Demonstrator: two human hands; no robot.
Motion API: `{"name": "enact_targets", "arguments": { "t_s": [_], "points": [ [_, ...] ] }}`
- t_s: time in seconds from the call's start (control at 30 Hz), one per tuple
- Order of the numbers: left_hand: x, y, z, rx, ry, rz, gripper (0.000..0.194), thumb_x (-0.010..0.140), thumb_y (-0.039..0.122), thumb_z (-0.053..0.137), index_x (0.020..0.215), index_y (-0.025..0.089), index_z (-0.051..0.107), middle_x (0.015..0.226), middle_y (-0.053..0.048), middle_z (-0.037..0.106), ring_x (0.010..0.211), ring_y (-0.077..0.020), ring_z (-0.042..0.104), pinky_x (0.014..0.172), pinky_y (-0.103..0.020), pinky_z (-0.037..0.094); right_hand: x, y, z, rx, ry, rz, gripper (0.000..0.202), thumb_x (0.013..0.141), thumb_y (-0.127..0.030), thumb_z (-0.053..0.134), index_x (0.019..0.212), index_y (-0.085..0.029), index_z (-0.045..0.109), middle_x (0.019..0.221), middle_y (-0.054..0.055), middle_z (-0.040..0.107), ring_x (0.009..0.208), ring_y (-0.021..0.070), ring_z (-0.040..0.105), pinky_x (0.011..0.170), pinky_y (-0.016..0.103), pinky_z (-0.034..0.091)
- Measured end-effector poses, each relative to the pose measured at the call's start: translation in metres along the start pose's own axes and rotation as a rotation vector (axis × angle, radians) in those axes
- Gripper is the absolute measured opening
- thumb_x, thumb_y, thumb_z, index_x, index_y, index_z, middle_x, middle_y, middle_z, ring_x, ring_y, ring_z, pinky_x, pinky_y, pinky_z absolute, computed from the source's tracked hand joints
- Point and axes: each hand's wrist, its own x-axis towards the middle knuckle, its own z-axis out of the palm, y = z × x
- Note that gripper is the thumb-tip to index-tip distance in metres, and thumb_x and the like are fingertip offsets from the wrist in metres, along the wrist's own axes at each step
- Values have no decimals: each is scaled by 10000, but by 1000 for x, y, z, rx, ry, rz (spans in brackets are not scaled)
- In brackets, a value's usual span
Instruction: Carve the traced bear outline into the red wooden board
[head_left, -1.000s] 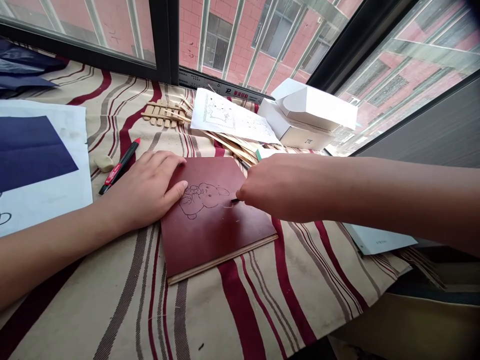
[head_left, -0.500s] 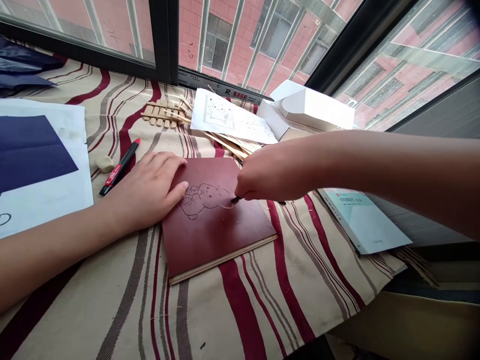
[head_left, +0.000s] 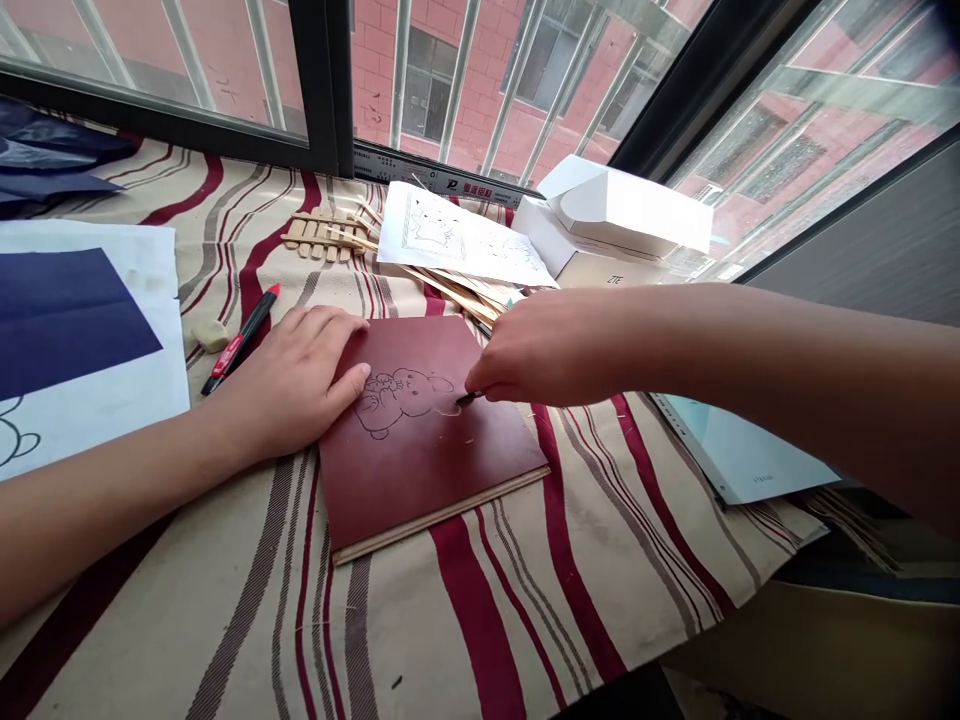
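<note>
A reddish-brown board (head_left: 427,470) lies on the striped cloth, with a line drawing of a rabbit (head_left: 405,398) on its surface. My left hand (head_left: 304,375) rests on the board's left edge, fingers spread and thumb beside the drawing. My right hand (head_left: 517,352) is closed round a dark, thin tool (head_left: 469,398), whose tip meets the board at the rabbit's ear. Most of the tool is hidden in the fingers. Left of my left hand are a black-and-red marker (head_left: 241,340) and a pale eraser-like lump (head_left: 211,336).
Behind the board are thin wooden sticks (head_left: 461,290), a drawn-on paper (head_left: 450,240) and a white box (head_left: 626,205). White paper with a dark blue sheet (head_left: 67,310) lies left. A pale book (head_left: 739,455) sits right, under my right forearm. Windows stand behind.
The view has shifted slightly. The tool's tip has moved a little along the ear outline, and my right forearm sits lower in view. My left hand stays on the board.
</note>
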Motion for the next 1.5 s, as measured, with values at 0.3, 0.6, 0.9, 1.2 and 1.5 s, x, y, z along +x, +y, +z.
{"name": "enact_targets", "arguments": {
  "t_s": [0.3,0.6,0.9,1.2,1.5],
  "points": [
    [0,2,1,8,11,-1,676,960,506,317,1393,83,619,1416,-236,670,1340,-427,586,1222,-593,435,-6,1,50,1090,217,5,124,1025,-254,612,909,-218,587,786,-8,719,590,115,623,507,250,411],
    [0,-1,-1,25,-27,-6,680,965,528,303,1405,94,586,1424,-227,658,1352,-408,579,1220,-564,438,15,-7,75,1653,416,82,208,1089,-240,552,888,-218,506,1019,105,804,779,147,779,404,157,363],
    [-2,-4,4,15,19,9,644,984,531,313,1396,121,590,1401,-208,666,1338,-396,592,1217,-537,437,5,-3,72,1292,537,54,158,1088,-358,578,1150,-224,632,835,-12,742,610,126,694,473,232,437],
    [-5,-5,3,6,20,38,541,1061,484,309,1402,139,548,1451,-200,645,1378,-379,561,1249,-541,413,-9,-1,81,1564,143,-149,110,1008,-296,643,1010,-221,563,953,49,794,780,174,778,563,250,549],
    [-3,-2,-1,-16,-10,13,525,1047,468,313,1396,153,545,1460,-202,647,1396,-386,550,1262,-566,407,3,-20,98,1889,255,-301,221,1104,-432,576,1045,-219,579,1205,139,826,1006,252,838,762,376,697]
  ]
}}
